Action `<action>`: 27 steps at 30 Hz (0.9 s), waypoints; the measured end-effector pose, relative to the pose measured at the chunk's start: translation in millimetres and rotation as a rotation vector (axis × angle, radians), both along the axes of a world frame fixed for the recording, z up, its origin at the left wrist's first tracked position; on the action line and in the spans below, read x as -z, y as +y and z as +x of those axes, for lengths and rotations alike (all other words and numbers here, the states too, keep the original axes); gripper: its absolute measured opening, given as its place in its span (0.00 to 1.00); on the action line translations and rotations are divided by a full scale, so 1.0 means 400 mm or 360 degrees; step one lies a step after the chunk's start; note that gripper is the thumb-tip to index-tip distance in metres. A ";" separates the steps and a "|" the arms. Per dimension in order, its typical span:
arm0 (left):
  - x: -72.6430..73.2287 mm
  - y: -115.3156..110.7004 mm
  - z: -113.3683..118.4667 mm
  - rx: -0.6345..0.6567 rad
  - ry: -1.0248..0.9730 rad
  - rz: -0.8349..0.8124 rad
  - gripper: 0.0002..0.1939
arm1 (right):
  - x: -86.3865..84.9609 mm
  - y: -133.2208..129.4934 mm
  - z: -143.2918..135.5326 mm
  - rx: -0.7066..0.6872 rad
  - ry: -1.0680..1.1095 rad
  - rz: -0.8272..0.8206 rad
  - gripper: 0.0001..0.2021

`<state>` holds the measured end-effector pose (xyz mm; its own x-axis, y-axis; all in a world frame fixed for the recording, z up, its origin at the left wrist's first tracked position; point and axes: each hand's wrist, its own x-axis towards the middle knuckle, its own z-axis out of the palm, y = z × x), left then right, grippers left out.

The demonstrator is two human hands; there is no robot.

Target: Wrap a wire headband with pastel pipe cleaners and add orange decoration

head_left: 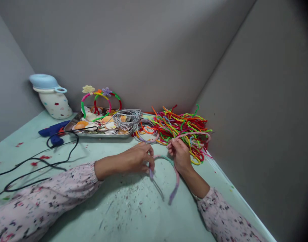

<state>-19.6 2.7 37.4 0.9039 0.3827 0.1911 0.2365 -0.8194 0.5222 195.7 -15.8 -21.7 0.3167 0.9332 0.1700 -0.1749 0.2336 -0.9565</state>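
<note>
Closed around one side of a hair band (177,178) is my left hand (135,158). Pink, green and purple fuzzy wrapping covers much of the band, while bare metal shows below my left fingers. My right hand (181,155) pinches a pink pipe cleaner (194,133), whose long free part arches up and to the right. The band's other side hangs just beside and below my right hand, ending in purple. Whether the right fingers also touch the band is hard to tell. A pile of colourful pipe cleaners (184,122) lies right behind my right hand.
A metal tray (103,135) holds scraps, a bundle of bare metal hair bands (127,118) and decorated hoops (82,107) with felt flowers. To its left are a blue glue gun (54,129), a black cord (38,161) and a bottle (55,102). Grey walls enclose the table.
</note>
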 end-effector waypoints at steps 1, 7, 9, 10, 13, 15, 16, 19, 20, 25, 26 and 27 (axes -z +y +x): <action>-0.015 -0.008 0.002 0.0067 -0.0062 -0.0046 0.06 | -0.003 0.000 0.002 0.0018 0.0017 0.0024 0.12; -0.093 -0.063 0.009 0.0023 -0.0440 -0.1115 0.07 | -0.012 0.004 0.011 0.0041 0.0095 0.0075 0.12; -0.096 -0.069 0.012 -0.0087 -0.0557 -0.1508 0.07 | -0.009 0.005 0.010 -0.0017 0.0079 0.0046 0.12; -0.093 -0.068 0.014 -0.0083 -0.0583 -0.1686 0.08 | -0.008 0.005 0.009 -0.0057 0.0073 0.0030 0.11; -0.069 -0.050 0.018 -0.0126 -0.0616 -0.2019 0.11 | -0.008 0.001 0.002 -0.0192 0.0095 -0.0016 0.11; -0.048 -0.033 0.021 -0.0231 -0.0612 -0.2109 0.10 | -0.013 -0.005 -0.006 -0.0291 0.0108 -0.0061 0.11; -0.037 -0.025 0.023 -0.0287 -0.0593 -0.2115 0.10 | -0.016 -0.009 -0.010 -0.0348 0.0105 -0.0090 0.11; -0.009 -0.009 0.031 -0.0489 -0.0585 -0.1981 0.09 | -0.023 -0.020 -0.021 -0.0512 0.0096 -0.0190 0.11; -0.001 -0.007 0.033 -0.0567 -0.0585 -0.1904 0.09 | -0.024 -0.023 -0.024 -0.0547 0.0091 -0.0220 0.10; 0.030 -0.009 0.045 -0.0704 -0.0606 -0.1701 0.10 | -0.025 -0.027 -0.031 -0.0601 0.0045 -0.0280 0.11; 0.034 -0.010 0.046 -0.0694 -0.0606 -0.1705 0.10 | -0.024 -0.026 -0.032 -0.0609 0.0045 -0.0286 0.11; 0.037 -0.012 0.048 -0.0683 -0.0609 -0.1713 0.10 | -0.025 -0.026 -0.032 -0.0621 0.0044 -0.0292 0.11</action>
